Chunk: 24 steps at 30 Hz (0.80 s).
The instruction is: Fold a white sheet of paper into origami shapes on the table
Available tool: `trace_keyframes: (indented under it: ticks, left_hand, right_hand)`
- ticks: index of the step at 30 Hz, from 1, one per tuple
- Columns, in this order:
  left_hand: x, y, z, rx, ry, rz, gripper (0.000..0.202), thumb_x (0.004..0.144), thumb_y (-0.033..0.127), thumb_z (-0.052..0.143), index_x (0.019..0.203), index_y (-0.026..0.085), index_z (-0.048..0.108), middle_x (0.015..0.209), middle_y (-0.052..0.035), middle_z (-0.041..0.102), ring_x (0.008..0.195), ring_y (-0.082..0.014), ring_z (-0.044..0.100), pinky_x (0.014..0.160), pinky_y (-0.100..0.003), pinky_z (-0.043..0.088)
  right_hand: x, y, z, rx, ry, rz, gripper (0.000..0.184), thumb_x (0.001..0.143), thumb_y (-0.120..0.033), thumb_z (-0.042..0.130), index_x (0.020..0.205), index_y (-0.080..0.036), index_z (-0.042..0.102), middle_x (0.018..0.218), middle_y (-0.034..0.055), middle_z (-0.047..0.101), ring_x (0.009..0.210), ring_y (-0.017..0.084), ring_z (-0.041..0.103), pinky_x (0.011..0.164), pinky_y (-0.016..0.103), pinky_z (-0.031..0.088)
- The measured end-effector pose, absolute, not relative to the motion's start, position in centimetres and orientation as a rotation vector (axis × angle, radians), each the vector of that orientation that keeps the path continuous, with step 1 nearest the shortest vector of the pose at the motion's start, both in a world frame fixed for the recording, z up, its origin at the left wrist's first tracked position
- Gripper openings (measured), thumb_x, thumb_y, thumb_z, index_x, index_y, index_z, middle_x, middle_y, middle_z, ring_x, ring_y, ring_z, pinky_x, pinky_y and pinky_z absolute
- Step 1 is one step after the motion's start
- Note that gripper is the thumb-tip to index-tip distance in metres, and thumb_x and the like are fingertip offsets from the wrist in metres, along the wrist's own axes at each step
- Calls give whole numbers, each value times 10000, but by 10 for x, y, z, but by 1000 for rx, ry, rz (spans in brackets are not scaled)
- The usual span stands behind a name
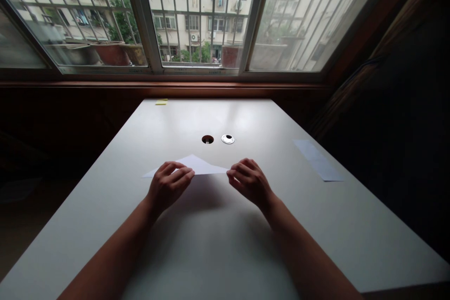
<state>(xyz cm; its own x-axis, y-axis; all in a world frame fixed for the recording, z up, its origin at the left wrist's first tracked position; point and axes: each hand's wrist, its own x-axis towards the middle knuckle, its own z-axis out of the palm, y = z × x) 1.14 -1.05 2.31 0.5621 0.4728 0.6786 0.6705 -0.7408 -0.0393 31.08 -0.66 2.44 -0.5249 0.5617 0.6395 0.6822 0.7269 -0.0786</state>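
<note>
A white sheet of paper folded into a flat triangle lies on the white table, its peak pointing toward the window. My left hand rests on the triangle's left part with fingers curled and pressed down on the paper. My right hand sits at the triangle's right tip, its fingers bent and pinching the corner against the table.
A round cable hole and its loose white cap lie just beyond the paper. A pale paper strip lies at the right. A yellow sticky note sits at the far edge, below a barred window.
</note>
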Motion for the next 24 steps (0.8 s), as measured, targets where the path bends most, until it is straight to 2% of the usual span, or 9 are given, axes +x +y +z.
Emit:
trace_keyframes:
  ticks: [5,10,19,24]
  left_hand:
    - [-6,-4,20,-2399,-1033,-955,214,894,215,605,1077,287,687,988,-27,742,916,-210,650,818,-386,517]
    - [-9,-2,19,-2381,-1055,-929,205,868,178,630,1040,275,684,978,-9,744,915,-216,637,813,-385,503]
    - [9,-10,21,-2514,-971,-962,218,880,158,608,1061,264,667,979,-25,735,884,-206,632,804,-385,489]
    - [20,-16,23,-2578,-883,-946,251,871,135,621,1086,260,654,997,-13,735,912,-198,634,838,-385,482]
  right_hand:
    - [344,6,24,-1017,-2124,-208,158,871,-140,582,845,-238,703,838,54,656,828,216,550,777,374,478]
    - [357,9,23,-1106,-1945,-239,139,861,-156,611,874,-245,717,843,58,658,817,229,539,777,392,488]
    - [296,-14,23,-938,-2163,-161,262,890,-196,628,1134,-278,678,1025,59,698,924,235,555,823,401,482]
    - [274,-19,25,-902,-2287,-259,207,904,-189,620,1084,-271,682,982,43,702,908,213,553,809,378,439]
